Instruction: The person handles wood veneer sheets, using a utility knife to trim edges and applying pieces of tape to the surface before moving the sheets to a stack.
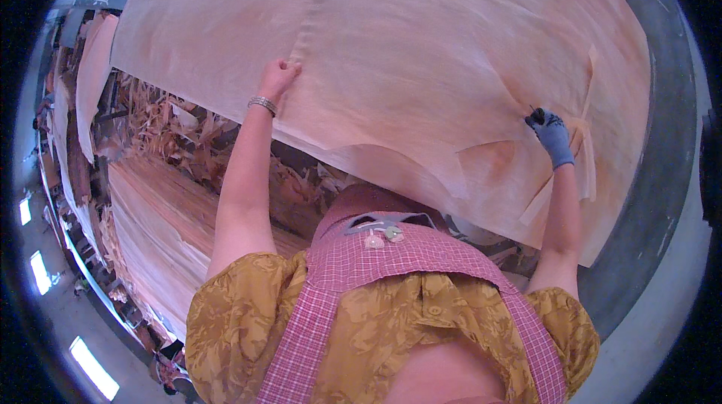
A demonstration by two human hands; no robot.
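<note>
A broad, pale pinkish-tan sheet of wood veneer [421,50] spreads in front of me. My left hand [280,79], bare with a metal band at the wrist, is closed at the sheet's surface, by the lower end of a rippled line. What its fingers hold, if anything, is hidden. Over on the right, my right hand [553,137] wears a blue glove and is closed low over the veneer. Something dark shows at its fingertips, too unclear to name. Beside this hand lie narrow, loose veneer strips [589,156], crossing one another. A tear-like gap [487,167] shows to its left.
Heaped veneer scraps [177,122] lie at the left below the sheet's edge. Stacked veneer [162,212] stands nearer on that side. A dark grey curved surface [665,141] runs along the right. My checked pink apron [410,250] is close to the sheet's near edge.
</note>
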